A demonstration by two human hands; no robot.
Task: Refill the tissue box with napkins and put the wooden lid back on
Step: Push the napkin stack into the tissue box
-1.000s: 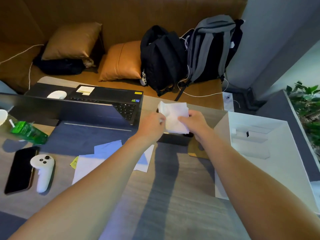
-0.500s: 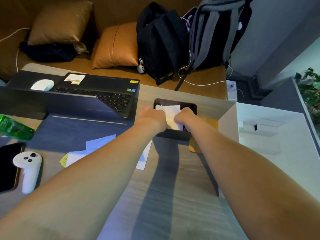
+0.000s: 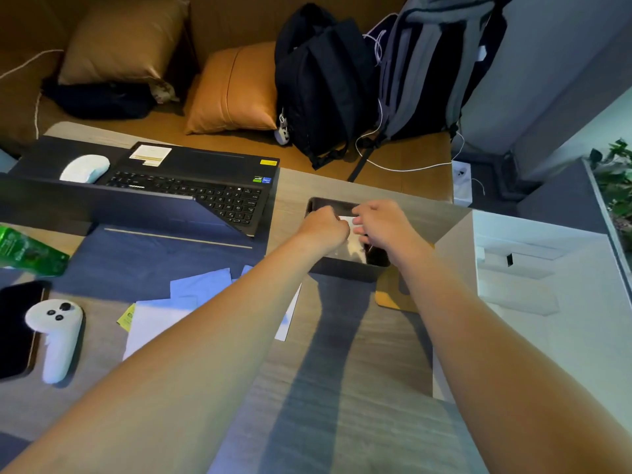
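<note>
Table (image 3: 342,388): your two bare arms reach far across it.
Wooden lid (image 3: 393,295): flat on the table, just right of the box, on its near side.
Tissue box (image 3: 345,270): dark, open on top.
Left hand (image 3: 325,227): curled, pinching the white napkins (image 3: 354,246) inside the box.
Right hand (image 3: 383,224): curled on the same napkins.
Laptop (image 3: 191,189): far left.

Napkins (image 3: 354,246) now down inside the tissue box (image 3: 345,270), both hands (image 3: 355,227) lower, over them.
</note>
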